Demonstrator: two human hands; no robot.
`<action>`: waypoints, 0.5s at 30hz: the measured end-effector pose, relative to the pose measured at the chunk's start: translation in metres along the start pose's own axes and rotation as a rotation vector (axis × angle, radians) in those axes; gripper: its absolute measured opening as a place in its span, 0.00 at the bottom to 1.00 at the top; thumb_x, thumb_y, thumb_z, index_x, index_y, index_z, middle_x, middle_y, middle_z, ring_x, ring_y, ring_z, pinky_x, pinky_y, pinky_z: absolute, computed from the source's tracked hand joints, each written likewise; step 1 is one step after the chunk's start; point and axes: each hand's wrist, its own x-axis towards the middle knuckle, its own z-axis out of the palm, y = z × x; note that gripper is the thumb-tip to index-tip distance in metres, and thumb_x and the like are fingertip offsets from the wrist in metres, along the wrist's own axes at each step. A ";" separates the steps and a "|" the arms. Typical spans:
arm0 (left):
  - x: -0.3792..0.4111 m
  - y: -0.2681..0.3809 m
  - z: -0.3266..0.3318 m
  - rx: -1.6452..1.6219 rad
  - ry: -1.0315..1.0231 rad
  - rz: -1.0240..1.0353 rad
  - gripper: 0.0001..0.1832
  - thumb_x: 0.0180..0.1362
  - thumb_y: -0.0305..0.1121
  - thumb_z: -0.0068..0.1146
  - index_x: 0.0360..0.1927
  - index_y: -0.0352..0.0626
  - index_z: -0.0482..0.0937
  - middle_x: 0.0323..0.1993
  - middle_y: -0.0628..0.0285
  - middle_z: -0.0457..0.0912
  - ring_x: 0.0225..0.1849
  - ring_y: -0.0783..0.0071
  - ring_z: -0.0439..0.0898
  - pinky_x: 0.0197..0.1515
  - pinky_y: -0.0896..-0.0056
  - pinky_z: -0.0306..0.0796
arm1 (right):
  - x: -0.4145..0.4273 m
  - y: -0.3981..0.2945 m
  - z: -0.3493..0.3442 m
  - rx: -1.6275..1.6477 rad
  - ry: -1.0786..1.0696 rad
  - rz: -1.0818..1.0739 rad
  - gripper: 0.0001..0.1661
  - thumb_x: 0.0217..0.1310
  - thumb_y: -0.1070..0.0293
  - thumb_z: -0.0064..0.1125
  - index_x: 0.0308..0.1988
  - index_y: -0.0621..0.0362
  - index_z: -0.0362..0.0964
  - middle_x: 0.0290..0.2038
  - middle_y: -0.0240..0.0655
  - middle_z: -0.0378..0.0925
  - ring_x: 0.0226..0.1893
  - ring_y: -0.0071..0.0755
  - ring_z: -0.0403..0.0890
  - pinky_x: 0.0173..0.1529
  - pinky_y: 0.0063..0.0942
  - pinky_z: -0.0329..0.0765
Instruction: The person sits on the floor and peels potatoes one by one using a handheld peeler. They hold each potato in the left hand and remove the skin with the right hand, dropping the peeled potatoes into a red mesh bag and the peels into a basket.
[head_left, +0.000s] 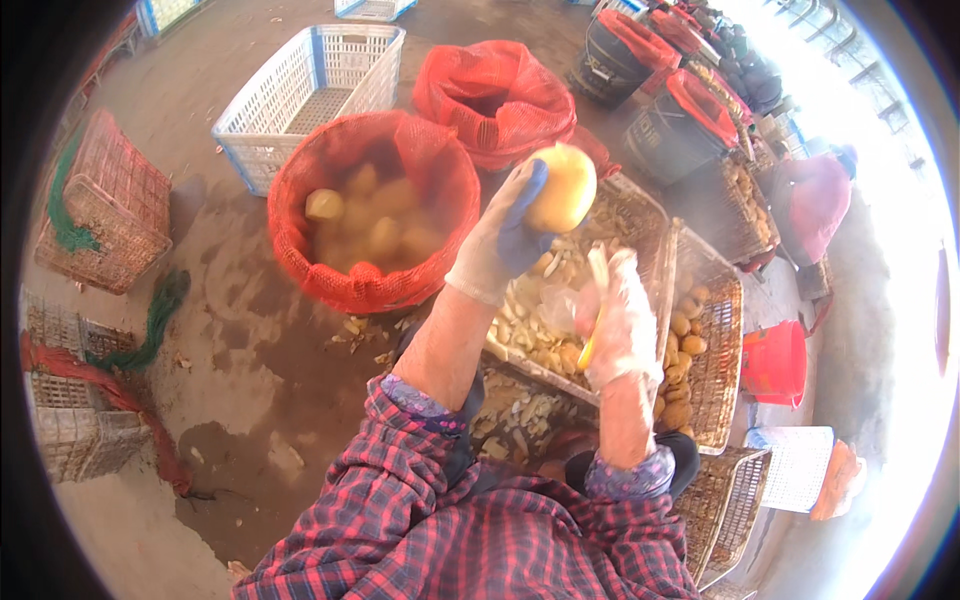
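Note:
A peeled, pale yellow potato (562, 189) is held up in my left hand (506, 229), which wears a white knit glove with blue coated fingers. To its lower right, my right hand (619, 319) in a whitish glove is shut on a peeler (591, 349); its yellow part shows, the rest is blurred or covered by the fingers. Both hands are over a plastic crate (525, 363) holding peelings (555, 300). Left of them stands a tub lined with red mesh (294, 251), with peeled potatoes (325, 204) in cloudy liquid.
Unpeeled potatoes (680, 324) fill part of a crate (724, 337) at the right. A white crate (262, 112) and another red mesh bag (495, 90) stand beyond the tub. A red bucket (772, 364) and a bent-over person (817, 199) are farther right. Green netting (150, 330) lies left.

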 end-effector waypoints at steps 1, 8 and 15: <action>-0.009 0.017 0.016 -0.147 -0.030 -0.109 0.22 0.72 0.46 0.57 0.65 0.52 0.74 0.56 0.66 0.81 0.57 0.71 0.81 0.50 0.67 0.79 | -0.002 -0.016 0.005 -0.041 0.017 0.079 0.31 0.77 0.39 0.47 0.54 0.57 0.75 0.44 0.34 0.81 0.24 0.19 0.71 0.26 0.21 0.66; -0.008 0.028 0.029 -0.329 -0.054 -0.128 0.21 0.73 0.45 0.54 0.65 0.49 0.74 0.56 0.66 0.80 0.58 0.71 0.80 0.53 0.66 0.78 | -0.002 -0.011 0.001 -0.009 -0.017 -0.098 0.23 0.70 0.53 0.62 0.56 0.54 0.74 0.33 0.23 0.75 0.24 0.14 0.69 0.29 0.16 0.68; -0.011 0.022 0.009 -0.299 -0.093 -0.086 0.23 0.72 0.40 0.55 0.66 0.42 0.71 0.63 0.60 0.74 0.64 0.71 0.75 0.63 0.69 0.72 | 0.003 -0.051 0.025 0.128 -0.149 -0.116 0.23 0.76 0.63 0.57 0.65 0.56 0.68 0.37 0.21 0.75 0.27 0.12 0.69 0.29 0.14 0.67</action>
